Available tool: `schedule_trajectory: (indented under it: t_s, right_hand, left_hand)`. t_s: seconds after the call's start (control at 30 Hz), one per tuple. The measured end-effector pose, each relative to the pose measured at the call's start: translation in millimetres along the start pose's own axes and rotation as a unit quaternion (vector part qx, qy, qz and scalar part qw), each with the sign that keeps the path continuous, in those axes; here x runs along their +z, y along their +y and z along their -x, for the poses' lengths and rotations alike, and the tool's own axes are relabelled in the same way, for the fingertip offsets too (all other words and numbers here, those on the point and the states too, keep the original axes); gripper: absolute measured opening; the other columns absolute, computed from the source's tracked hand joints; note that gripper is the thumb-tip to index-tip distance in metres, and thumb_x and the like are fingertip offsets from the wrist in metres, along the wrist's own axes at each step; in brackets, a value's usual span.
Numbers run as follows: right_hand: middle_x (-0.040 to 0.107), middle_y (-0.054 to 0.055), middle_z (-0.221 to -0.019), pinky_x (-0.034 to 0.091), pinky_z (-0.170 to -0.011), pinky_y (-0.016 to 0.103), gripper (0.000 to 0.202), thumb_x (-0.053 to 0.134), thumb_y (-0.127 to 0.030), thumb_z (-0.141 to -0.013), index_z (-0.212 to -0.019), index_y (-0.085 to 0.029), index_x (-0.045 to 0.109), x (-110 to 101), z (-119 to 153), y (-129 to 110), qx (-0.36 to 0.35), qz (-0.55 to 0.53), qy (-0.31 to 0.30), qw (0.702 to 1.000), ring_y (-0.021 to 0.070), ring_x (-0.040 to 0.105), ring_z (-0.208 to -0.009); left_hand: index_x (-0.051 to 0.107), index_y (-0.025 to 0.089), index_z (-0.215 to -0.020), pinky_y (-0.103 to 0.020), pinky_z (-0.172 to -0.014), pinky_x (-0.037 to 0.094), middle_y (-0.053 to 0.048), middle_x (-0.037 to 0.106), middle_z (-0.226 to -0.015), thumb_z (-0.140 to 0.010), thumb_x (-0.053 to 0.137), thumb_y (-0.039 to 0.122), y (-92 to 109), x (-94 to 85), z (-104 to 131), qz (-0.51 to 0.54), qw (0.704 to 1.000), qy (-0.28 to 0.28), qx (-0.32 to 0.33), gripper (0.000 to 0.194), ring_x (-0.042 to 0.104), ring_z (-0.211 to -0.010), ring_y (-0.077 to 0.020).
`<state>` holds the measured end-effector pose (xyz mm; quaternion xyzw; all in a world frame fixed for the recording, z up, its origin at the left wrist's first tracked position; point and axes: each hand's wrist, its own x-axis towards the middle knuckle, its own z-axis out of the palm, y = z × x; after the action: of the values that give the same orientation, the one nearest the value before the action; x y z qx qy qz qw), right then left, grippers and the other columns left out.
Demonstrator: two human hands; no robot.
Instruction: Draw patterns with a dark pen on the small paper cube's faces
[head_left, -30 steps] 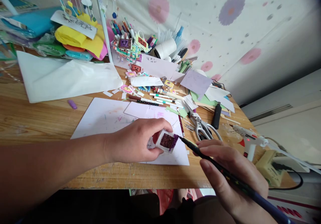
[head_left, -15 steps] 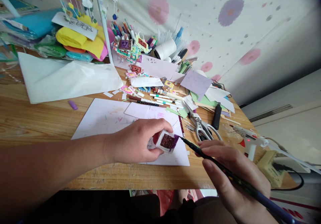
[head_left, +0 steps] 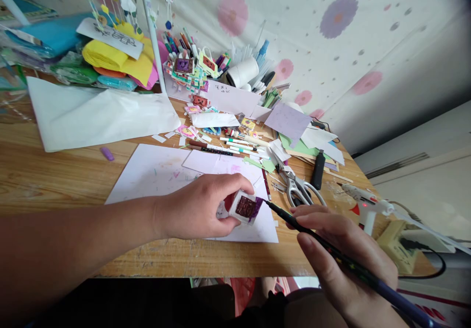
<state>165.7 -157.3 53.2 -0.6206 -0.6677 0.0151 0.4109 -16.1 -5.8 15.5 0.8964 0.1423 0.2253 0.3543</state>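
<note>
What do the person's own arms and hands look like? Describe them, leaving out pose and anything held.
Both are bare. The left hand and its forearm show no sleeve, glove, watch or bracelet up to the picture's edge. The right hand also carries no glove and no ring that can be seen; its wrist is cut off by the frame. The nails look short and unpainted.

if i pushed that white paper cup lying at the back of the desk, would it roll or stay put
The paper cup lies on its side, so it would probably roll, likely in a curve since cups taper. It looks light and thin-walled, so a nudge should move it easily. The pens and card pieces crowding it would likely stop it soon.
</note>
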Motion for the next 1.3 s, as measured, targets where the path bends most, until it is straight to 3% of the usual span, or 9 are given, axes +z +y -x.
schedule_trajectory:
  t_s: [0.37,0.53,0.9,1.3]
  right_hand:
    - [0.07,0.004,-0.084,0.058,-0.064,0.029,0.017,0.065,-0.019,-0.078,-0.094,-0.024,0.062,0.1,1.5,6.1,-0.048,-0.01,-0.02,0.999,0.0222,0.07,-0.08]
    - [0.069,0.005,-0.087,0.058,-0.065,0.028,0.015,0.063,-0.017,-0.079,-0.092,-0.024,0.062,-2.6,2.4,3.2,-0.018,-0.018,0.006,1.0,0.0204,0.069,-0.08]
    - [0.07,0.002,-0.082,0.057,-0.064,0.027,0.015,0.066,-0.02,-0.077,-0.091,-0.025,0.064,4.5,-0.5,1.3,-0.022,-0.032,-0.007,0.999,0.021,0.07,-0.079]
    - [0.07,0.002,-0.087,0.056,-0.068,0.024,0.012,0.064,-0.016,-0.078,-0.089,-0.023,0.063,-4.2,2.6,-1.3,0.026,-0.01,0.024,0.999,0.017,0.068,-0.081]
  left_hand:
    - [0.054,0.02,-0.105,-0.023,-0.067,0.047,-0.001,0.068,-0.094,-0.067,0.061,0.013,0.3,-0.4,-1.1,0.008,1.0,-0.009,-0.012,0.04,0.062,-0.074,-0.0138]
    - [0.054,0.02,-0.104,-0.023,-0.067,0.047,-0.001,0.068,-0.094,-0.067,0.061,0.014,1.4,-0.9,-1.3,0.015,0.999,-0.011,-0.029,0.038,0.062,-0.075,-0.0145]
    - [0.054,0.02,-0.106,-0.024,-0.066,0.047,-0.001,0.068,-0.093,-0.067,0.061,0.014,1.1,-1.2,-1.6,0.017,0.999,-0.013,-0.028,0.039,0.062,-0.074,-0.0143]
    - [0.055,0.019,-0.103,-0.025,-0.069,0.048,-0.001,0.068,-0.092,-0.064,0.061,0.013,3.1,-2.8,-3.6,0.036,0.998,-0.005,-0.052,0.04,0.062,-0.074,-0.0146]
